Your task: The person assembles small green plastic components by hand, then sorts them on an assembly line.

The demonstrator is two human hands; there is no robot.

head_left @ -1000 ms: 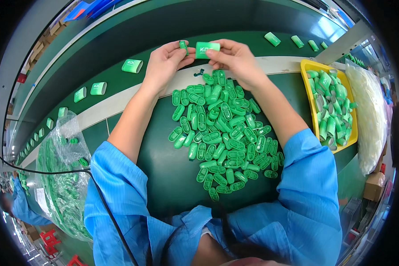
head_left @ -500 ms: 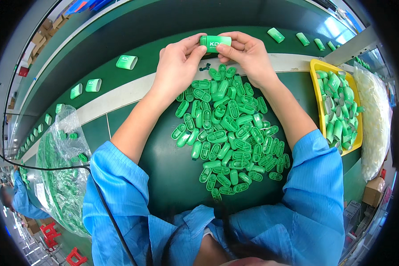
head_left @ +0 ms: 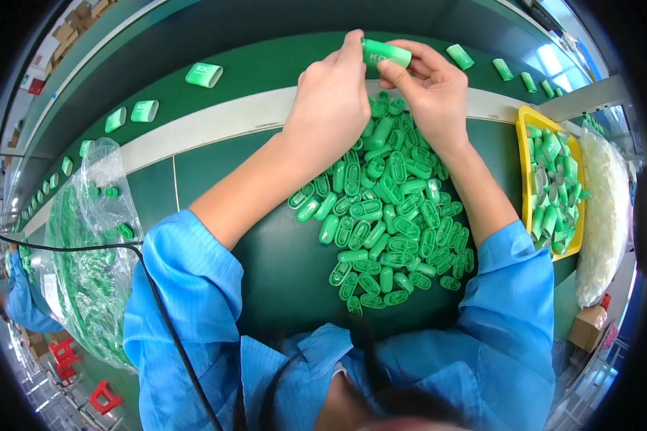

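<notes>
My left hand [head_left: 334, 100] and my right hand [head_left: 428, 90] meet above the far side of a heap of small green oval plastic caps [head_left: 384, 208]. Together they pinch a green rounded plastic case [head_left: 386, 52], the left fingertips on its left end, the right thumb and fingers on its right part. The case is held over the dark green conveyor belt [head_left: 266, 65]. Both sleeves are blue.
Several more green cases [head_left: 204, 75] lie spaced along the belt to the left and far right. A yellow tray [head_left: 526, 126] of green parts sits at the right, a white bag [head_left: 604, 208] beyond it. A clear bag of green parts [head_left: 86, 244] lies at the left.
My hands brought a cap and the case together, and have lifted the joined case farther away over the belt. One second ago the left hand held a separate small cap.
</notes>
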